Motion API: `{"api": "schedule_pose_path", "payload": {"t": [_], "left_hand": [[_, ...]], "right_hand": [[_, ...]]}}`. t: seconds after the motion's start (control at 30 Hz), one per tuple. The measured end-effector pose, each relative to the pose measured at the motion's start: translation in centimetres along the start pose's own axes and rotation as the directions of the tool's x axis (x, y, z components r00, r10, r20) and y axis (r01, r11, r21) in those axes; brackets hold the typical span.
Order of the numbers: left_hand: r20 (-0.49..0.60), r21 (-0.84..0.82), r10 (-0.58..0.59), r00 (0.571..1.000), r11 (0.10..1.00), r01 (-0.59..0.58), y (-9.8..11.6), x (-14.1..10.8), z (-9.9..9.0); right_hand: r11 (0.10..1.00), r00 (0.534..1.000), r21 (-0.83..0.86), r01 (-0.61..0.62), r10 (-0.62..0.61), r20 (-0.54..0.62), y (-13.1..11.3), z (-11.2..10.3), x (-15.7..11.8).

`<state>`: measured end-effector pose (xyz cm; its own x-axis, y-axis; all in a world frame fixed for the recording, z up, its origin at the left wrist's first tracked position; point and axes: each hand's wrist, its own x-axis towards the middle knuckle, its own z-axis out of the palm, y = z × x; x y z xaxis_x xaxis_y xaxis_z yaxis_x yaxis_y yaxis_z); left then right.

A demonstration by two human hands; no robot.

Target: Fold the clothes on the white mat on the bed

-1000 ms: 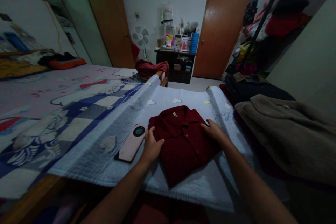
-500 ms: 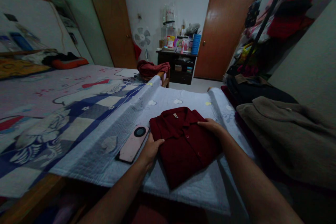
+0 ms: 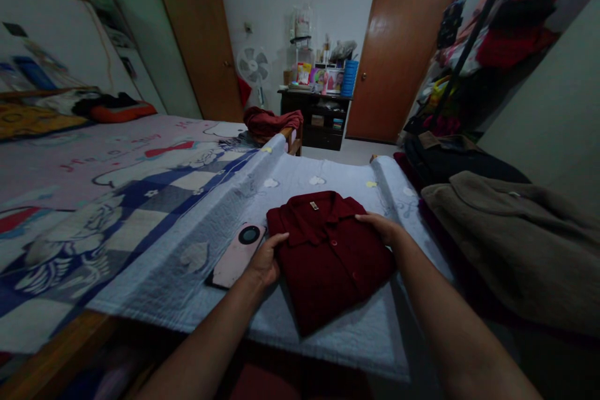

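A dark red collared shirt (image 3: 332, 262), folded into a rough rectangle, lies on a pale blue quilted cloth (image 3: 300, 169). My left hand (image 3: 267, 262) grips its left edge, thumb on top and the other fingers hidden beneath. At the upper right edge, my right hand (image 3: 380, 226) holds the shirt with the thumb over the fabric and fingers under it. A pink phone (image 3: 232, 262) with a round dark camera ring lies left of the shirt, partly covered by my left hand.
A bed (image 3: 117, 156) with patterned bedding extends along the left. Folded dark and grey-brown garments (image 3: 515, 237) are piled at the right. Beyond the cloth stand a fan (image 3: 254, 65) and a dark cabinet (image 3: 323, 137) bearing many items. Bags hang at the upper right.
My left hand has shifted slightly up along the shirt's left edge, its thumb now nearer the collar. My right hand has moved slightly right. The shirt has hardly moved.
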<state>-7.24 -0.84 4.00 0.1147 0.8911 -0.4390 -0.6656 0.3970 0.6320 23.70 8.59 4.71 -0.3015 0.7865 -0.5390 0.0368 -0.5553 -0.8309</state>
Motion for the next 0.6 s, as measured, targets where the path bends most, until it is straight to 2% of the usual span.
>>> {"api": "schedule_pose_path", "payload": {"t": [0.1,0.2,0.33,0.47,0.6], "left_hand": [[0.049,0.061,-0.028,0.998,0.998,0.025,-0.2,0.0,0.1],[0.064,0.099,0.004,0.998,0.995,-0.011,0.1,0.4,0.4],[0.081,0.148,-0.032,0.996,0.989,0.020,2.1,1.7,1.1],[0.103,0.193,-0.095,0.990,0.978,0.074,4.5,3.0,1.6],[0.035,0.241,-0.131,0.991,0.963,0.119,5.1,3.1,0.7]], "right_hand": [[1.000,0.999,0.023,-0.020,0.020,-0.030,0.7,0.1,-0.2],[0.997,0.999,0.068,0.026,-0.023,-0.044,1.4,0.2,-0.9],[0.978,0.992,0.172,0.115,-0.104,-0.070,1.7,1.1,-2.4],[0.955,0.979,0.235,0.182,-0.152,-0.138,2.3,2.8,-4.3],[0.944,0.967,0.238,0.229,-0.192,-0.167,4.2,4.4,-5.9]]}}
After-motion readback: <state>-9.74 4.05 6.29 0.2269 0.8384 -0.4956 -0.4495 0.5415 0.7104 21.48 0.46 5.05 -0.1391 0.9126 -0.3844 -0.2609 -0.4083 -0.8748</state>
